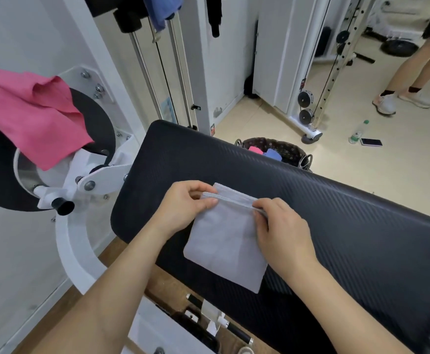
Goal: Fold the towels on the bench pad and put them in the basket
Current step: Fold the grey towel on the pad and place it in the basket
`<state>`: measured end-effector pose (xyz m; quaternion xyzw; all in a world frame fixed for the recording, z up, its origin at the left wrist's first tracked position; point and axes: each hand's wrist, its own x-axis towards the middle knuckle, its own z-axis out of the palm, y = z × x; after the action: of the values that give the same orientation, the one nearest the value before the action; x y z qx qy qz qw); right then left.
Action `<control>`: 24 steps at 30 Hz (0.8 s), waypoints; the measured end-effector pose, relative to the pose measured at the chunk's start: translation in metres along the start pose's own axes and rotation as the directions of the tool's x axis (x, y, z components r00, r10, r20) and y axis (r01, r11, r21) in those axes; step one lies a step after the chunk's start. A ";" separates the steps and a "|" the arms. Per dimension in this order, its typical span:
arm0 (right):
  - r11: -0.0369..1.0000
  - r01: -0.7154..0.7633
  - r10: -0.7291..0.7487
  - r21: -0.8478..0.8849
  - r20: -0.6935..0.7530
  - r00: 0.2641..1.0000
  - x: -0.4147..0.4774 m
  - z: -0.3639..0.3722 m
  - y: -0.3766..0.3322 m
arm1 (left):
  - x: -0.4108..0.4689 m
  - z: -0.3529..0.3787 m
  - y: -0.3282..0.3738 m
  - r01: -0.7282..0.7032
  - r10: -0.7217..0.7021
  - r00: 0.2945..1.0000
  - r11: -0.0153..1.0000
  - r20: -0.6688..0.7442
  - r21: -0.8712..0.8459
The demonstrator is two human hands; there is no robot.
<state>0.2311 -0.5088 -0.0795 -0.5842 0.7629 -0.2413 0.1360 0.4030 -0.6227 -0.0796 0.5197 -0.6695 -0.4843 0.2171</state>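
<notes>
A grey towel point(224, 241), folded into a small rectangle, lies on the black bench pad point(336, 213). My left hand point(185, 205) pinches its far left corner. My right hand point(283, 226) grips the far right corner along the same folded edge. A dark woven basket point(293, 152) stands on the floor behind the pad, holding a folded pink towel point(256, 150) and a folded blue towel point(274, 155). A pink towel point(30, 116) lies draped over the round black part of the machine at the left.
White machine arms and a black handle point(63, 205) jut out left of the pad. Cable-machine rails rise behind. A bottle point(358, 132) and a phone point(371, 142) lie on the floor at right, near a standing person's legs point(410, 72).
</notes>
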 end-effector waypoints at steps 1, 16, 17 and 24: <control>1.000 0.007 -0.007 -0.018 -0.009 1.000 0.001 0.001 0.001 | 0.001 0.001 -0.001 -0.007 0.007 1.000 1.000 -0.019 0.011; 0.970 -0.040 0.014 -0.241 -0.109 0.994 0.007 0.014 0.004 | 0.009 0.030 -0.001 -0.192 0.295 0.952 0.788 -0.085 0.585; 0.964 -0.008 -0.033 -0.266 -0.150 0.988 0.008 0.015 0.006 | 0.009 0.031 -0.002 -0.195 0.306 0.948 0.779 -0.090 0.596; 0.770 0.514 -0.618 -0.377 -0.243 0.748 0.010 0.016 0.018 | 0.013 0.034 -0.004 -0.234 0.460 0.877 0.659 -0.137 0.715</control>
<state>0.2209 -0.5182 -0.1020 -0.7498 0.5847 -0.2591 -0.1698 0.3729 -0.6200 -0.1013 0.4912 -0.8444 -0.0680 0.2027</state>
